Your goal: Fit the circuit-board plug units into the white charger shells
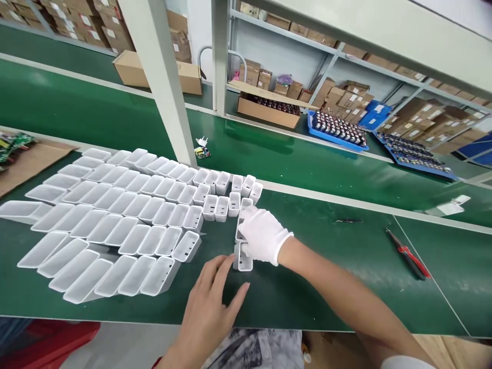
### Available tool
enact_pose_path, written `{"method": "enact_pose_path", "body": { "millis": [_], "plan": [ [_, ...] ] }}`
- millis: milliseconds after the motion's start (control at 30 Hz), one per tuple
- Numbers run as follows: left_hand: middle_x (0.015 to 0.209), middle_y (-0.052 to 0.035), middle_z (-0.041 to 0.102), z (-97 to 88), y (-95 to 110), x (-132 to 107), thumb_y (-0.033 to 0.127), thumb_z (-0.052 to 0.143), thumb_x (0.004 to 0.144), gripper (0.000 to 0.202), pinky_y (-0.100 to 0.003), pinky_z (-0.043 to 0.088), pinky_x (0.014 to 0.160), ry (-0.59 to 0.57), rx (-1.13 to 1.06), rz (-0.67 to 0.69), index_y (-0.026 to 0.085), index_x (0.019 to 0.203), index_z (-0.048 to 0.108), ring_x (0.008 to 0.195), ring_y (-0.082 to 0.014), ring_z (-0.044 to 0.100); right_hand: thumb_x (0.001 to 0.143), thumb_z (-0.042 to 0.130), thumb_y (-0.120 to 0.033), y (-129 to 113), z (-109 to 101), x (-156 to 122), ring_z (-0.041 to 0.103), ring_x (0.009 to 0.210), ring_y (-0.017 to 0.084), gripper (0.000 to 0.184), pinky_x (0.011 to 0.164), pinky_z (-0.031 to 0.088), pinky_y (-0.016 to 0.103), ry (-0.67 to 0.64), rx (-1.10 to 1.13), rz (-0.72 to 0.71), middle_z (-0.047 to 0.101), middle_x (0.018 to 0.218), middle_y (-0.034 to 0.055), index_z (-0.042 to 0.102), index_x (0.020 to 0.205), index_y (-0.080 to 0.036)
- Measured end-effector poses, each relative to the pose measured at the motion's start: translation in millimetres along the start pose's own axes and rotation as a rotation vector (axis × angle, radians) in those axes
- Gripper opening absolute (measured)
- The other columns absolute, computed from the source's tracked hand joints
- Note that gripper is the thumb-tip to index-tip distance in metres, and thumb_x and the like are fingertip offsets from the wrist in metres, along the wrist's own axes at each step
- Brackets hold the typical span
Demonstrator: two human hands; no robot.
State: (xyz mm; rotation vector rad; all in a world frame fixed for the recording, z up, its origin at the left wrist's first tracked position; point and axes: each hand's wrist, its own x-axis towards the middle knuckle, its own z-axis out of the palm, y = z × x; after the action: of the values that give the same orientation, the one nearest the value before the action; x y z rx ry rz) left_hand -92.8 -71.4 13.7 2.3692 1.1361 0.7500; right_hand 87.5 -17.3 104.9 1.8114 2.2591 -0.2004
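Note:
Many white plastic shells (126, 215), open-topped and rectangular, stand in rows on the green mat (330, 266). My right hand (263, 234), in a white glove, rests on a short column of these shells at the right end of the rows. The nearest shell of that column (242, 262) sits just under the glove. My left hand (209, 305) is bare, its fingers spread, and its fingertips are beside that nearest shell. It holds nothing.
Red-handled pliers (409, 255) lie on the mat to the right, and a thin dark tool (348, 221) lies beyond them. A white post (161, 82) rises behind the shells. Blue trays of parts (338, 130) and cardboard boxes (157, 72) stand on the far belt.

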Motion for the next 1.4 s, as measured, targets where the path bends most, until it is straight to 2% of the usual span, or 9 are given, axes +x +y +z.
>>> {"method": "enact_pose_path", "body": {
  "millis": [200, 300, 500, 633, 767, 867, 967, 1167, 1400],
  "plan": [
    [0.122, -0.0177, 0.058, 10.4, -6.9, 24.5, 0.042, 0.049, 0.095, 0.056, -0.033, 0.057, 0.057, 0.021, 0.206, 0.037, 0.015, 0.143, 0.036, 0.094, -0.0288, 0.067, 0.084, 0.063, -0.037, 5.2, 3.1, 0.3, 0.058, 0.106, 0.028, 0.023, 0.080, 0.051, 0.037, 0.228, 0.176, -0.014, 0.060, 0.119, 0.0115, 0.068, 0.094, -0.016],
    [0.113, -0.0152, 0.062, 11.7, -6.4, 32.7, 0.031, 0.048, 0.096, 0.045, -0.030, 0.055, 0.055, 0.034, 0.273, 0.063, 0.014, 0.137, 0.043, 0.085, -0.0256, 0.068, 0.088, 0.060, -0.033, 9.9, 6.1, -15.7, 0.057, 0.111, 0.026, 0.024, 0.087, 0.050, 0.038, 0.318, 0.242, -0.051, 0.057, 0.129, 0.0108, 0.067, 0.105, -0.017],
    [0.104, -0.0121, 0.066, 8.0, -10.7, 41.1, 0.022, 0.049, 0.092, 0.035, -0.028, 0.051, 0.051, 0.068, 0.358, 0.034, 0.013, 0.126, 0.053, 0.081, -0.0244, 0.068, 0.094, 0.051, -0.032, 43.2, 20.0, -83.9, 0.064, 0.095, 0.023, 0.022, 0.078, 0.051, 0.036, 0.192, 0.329, -0.118, 0.070, 0.105, 0.0068, 0.069, 0.101, -0.021],
    [0.102, -0.0115, 0.067, -1.8, -8.1, 31.6, 0.026, 0.053, 0.091, 0.043, -0.028, 0.049, 0.051, 0.158, 0.350, 0.001, 0.014, 0.132, 0.049, 0.080, -0.0244, 0.068, 0.093, 0.053, -0.033, 81.8, 50.3, -141.8, 0.068, 0.085, 0.023, 0.023, 0.070, 0.054, 0.036, 0.139, 0.356, 0.098, 0.072, 0.104, 0.0068, 0.072, 0.101, -0.024],
    [0.099, -0.0095, 0.063, -6.2, 20.4, 25.1, 0.028, 0.054, 0.092, 0.046, -0.027, 0.052, 0.059, 0.153, 0.071, 0.059, 0.020, 0.136, 0.044, 0.080, -0.0214, 0.066, 0.092, 0.054, -0.036, 96.8, 84.3, -177.0, 0.070, 0.091, 0.025, 0.040, 0.077, 0.057, 0.040, 0.179, 0.524, 0.250, 0.067, 0.121, 0.0125, 0.061, 0.129, -0.022],
    [0.100, -0.0074, 0.061, 10.5, 47.3, 39.7, 0.024, 0.052, 0.093, 0.050, -0.030, 0.056, 0.073, -0.033, -0.244, 0.162, 0.023, 0.140, 0.036, 0.086, -0.0194, 0.065, 0.089, 0.059, -0.032, 83.4, 101.1, -173.9, 0.067, 0.096, 0.022, 0.068, 0.086, 0.056, 0.041, 0.216, 0.762, 0.171, 0.059, 0.133, 0.0133, 0.031, 0.151, -0.025],
    [0.112, -0.0099, 0.055, 40.5, 61.6, 63.5, 0.018, 0.052, 0.092, 0.059, -0.037, 0.055, 0.090, -0.105, -0.438, 0.269, 0.026, 0.145, 0.027, 0.107, -0.0217, 0.061, 0.084, 0.065, -0.026, 66.2, 114.1, -150.5, 0.066, 0.089, 0.018, 0.085, 0.085, 0.056, 0.039, 0.261, 0.977, 0.094, 0.063, 0.120, 0.0116, 0.018, 0.154, -0.023],
    [0.122, -0.0110, 0.045, 62.9, 61.7, 91.4, 0.024, 0.061, 0.089, 0.068, -0.041, 0.053, 0.097, -0.258, -0.468, 0.332, 0.030, 0.148, 0.027, 0.120, -0.0255, 0.054, 0.088, 0.059, -0.023, 65.1, 127.1, -112.0, 0.063, 0.105, 0.021, 0.064, 0.095, 0.051, 0.039, 0.541, 1.173, 0.106, 0.056, 0.128, 0.0128, 0.034, 0.146, -0.020],
    [0.142, -0.0129, 0.041, 50.7, 44.6, 101.8, 0.022, 0.056, 0.090, 0.055, -0.043, 0.042, 0.111, -0.461, -0.577, 0.403, 0.027, 0.143, 0.040, 0.133, -0.0272, 0.044, 0.091, 0.058, -0.033, 74.2, 108.5, -109.9, 0.064, 0.098, 0.021, 0.032, 0.089, 0.052, 0.034, 0.449, 1.065, 0.076, 0.065, 0.105, 0.0076, 0.059, 0.120, -0.019]
  ]
}}
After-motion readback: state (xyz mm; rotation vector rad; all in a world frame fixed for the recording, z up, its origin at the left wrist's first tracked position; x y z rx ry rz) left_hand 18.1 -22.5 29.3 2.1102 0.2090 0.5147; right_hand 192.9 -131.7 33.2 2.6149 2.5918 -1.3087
